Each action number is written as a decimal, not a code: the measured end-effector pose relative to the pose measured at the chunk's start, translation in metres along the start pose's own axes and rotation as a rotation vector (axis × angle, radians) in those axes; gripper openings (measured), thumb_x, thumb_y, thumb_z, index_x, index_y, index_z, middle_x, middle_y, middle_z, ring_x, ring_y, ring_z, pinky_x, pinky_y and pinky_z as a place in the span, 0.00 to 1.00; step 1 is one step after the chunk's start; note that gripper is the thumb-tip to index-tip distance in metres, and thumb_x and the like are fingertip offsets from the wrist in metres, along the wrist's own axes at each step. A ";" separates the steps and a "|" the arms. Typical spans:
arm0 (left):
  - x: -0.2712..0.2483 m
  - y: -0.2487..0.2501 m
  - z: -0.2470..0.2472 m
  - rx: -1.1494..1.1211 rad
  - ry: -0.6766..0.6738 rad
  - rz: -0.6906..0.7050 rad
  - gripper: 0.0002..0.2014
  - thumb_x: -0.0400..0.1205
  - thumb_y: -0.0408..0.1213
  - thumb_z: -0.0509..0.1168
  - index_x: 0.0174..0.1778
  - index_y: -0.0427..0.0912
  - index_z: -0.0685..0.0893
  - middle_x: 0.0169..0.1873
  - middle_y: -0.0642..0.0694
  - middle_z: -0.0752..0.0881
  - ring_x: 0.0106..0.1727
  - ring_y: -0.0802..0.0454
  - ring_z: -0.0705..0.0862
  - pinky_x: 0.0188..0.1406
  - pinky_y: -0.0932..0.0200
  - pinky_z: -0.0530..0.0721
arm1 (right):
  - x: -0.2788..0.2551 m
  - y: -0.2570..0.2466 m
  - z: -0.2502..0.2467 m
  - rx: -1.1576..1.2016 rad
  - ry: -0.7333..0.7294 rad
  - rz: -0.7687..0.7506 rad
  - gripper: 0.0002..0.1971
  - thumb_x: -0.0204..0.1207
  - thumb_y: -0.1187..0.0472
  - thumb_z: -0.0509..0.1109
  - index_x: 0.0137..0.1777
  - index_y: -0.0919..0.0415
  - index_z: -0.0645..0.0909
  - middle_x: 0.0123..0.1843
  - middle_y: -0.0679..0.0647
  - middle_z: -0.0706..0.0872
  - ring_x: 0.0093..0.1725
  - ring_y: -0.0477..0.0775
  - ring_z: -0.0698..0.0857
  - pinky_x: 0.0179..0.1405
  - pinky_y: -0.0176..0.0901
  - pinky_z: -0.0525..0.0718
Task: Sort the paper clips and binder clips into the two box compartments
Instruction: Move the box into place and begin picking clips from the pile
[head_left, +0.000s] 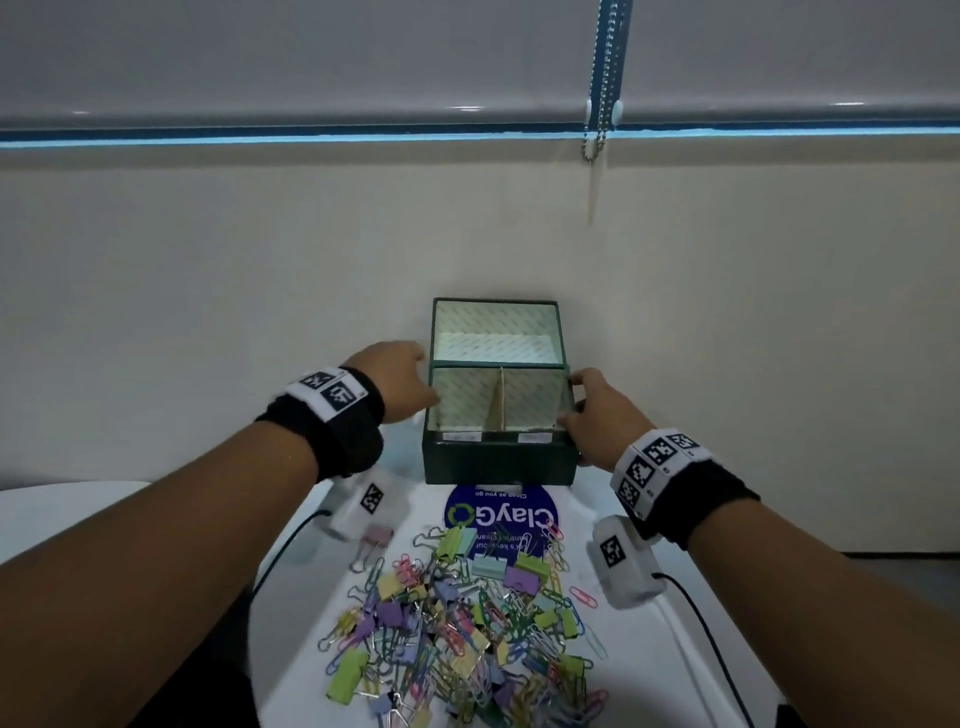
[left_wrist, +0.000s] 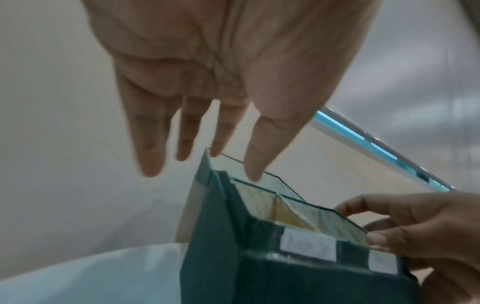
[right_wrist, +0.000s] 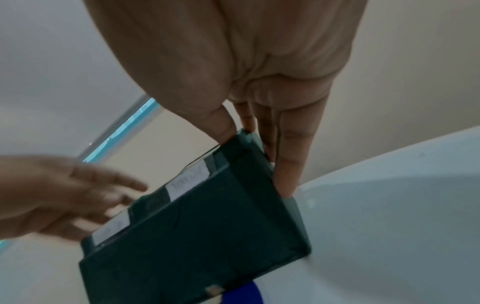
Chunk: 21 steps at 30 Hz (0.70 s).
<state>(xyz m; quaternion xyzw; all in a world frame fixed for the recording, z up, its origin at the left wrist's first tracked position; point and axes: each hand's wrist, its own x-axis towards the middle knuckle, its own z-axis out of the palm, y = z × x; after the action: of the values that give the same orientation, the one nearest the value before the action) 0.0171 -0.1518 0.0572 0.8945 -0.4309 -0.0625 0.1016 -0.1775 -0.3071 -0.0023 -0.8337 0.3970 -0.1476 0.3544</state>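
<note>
Nothing is sorted yet, as far as you can see: both front compartments of the box (head_left: 500, 457) show only their patterned lining, and the whole mixed pile (head_left: 462, 623) of paper clips and binder clips lies on the worktop (head_left: 701, 654) near its front edge, between your forearms. All of the sorting is left to do.

The box sits at the far edge of the worktop against the wall (head_left: 208, 291), with its lid (head_left: 497, 327) standing open behind the compartments. A cardboard divider (head_left: 493, 410) splits the front into a left and a right compartment, and a small white label (head_left: 458, 438) sits on the front rim under each; the writing is too blurred to read, so you cannot tell which side takes which clip.

Your right hand (head_left: 597, 421) holds the right wall of the box, thumb on the rim and fingers flat down the outside. Your left hand (head_left: 397, 382) is beside the left wall with fingers straight and spread; the left wrist view shows the fingertips at the rim but holding nothing.

A round blue sticker (head_left: 501, 514) lies on the worktop between box and pile. One pink binder clip (head_left: 375, 538) sits apart at the pile's left, a few paper clips stray to the right. Nothing blocks the way from pile to box; the clips are tangled, so picking single ones will likely drag neighbours along.
</note>
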 end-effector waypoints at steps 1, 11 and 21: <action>-0.001 -0.006 0.003 -0.065 -0.095 -0.050 0.31 0.81 0.46 0.70 0.80 0.42 0.72 0.75 0.42 0.78 0.71 0.44 0.80 0.69 0.50 0.80 | 0.001 -0.001 0.000 -0.011 0.002 -0.002 0.23 0.85 0.63 0.68 0.77 0.53 0.66 0.62 0.61 0.87 0.56 0.63 0.89 0.56 0.62 0.91; -0.048 -0.032 0.016 -0.150 -0.158 0.080 0.23 0.83 0.43 0.69 0.74 0.43 0.78 0.63 0.45 0.85 0.60 0.45 0.85 0.63 0.51 0.83 | -0.045 0.014 -0.018 -0.217 -0.019 -0.162 0.18 0.84 0.53 0.70 0.72 0.52 0.74 0.61 0.47 0.83 0.56 0.51 0.83 0.56 0.45 0.79; -0.139 -0.060 0.026 0.261 -0.502 0.123 0.17 0.73 0.56 0.77 0.53 0.55 0.86 0.42 0.56 0.90 0.42 0.57 0.87 0.46 0.60 0.84 | -0.110 0.044 -0.007 -0.631 -0.466 -0.249 0.16 0.72 0.59 0.76 0.54 0.38 0.84 0.48 0.36 0.84 0.50 0.39 0.84 0.58 0.42 0.85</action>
<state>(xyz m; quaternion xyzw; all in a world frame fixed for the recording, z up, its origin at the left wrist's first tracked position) -0.0290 -0.0097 0.0208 0.8287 -0.5003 -0.2199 -0.1205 -0.2762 -0.2455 -0.0242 -0.9542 0.2280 0.1325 0.1412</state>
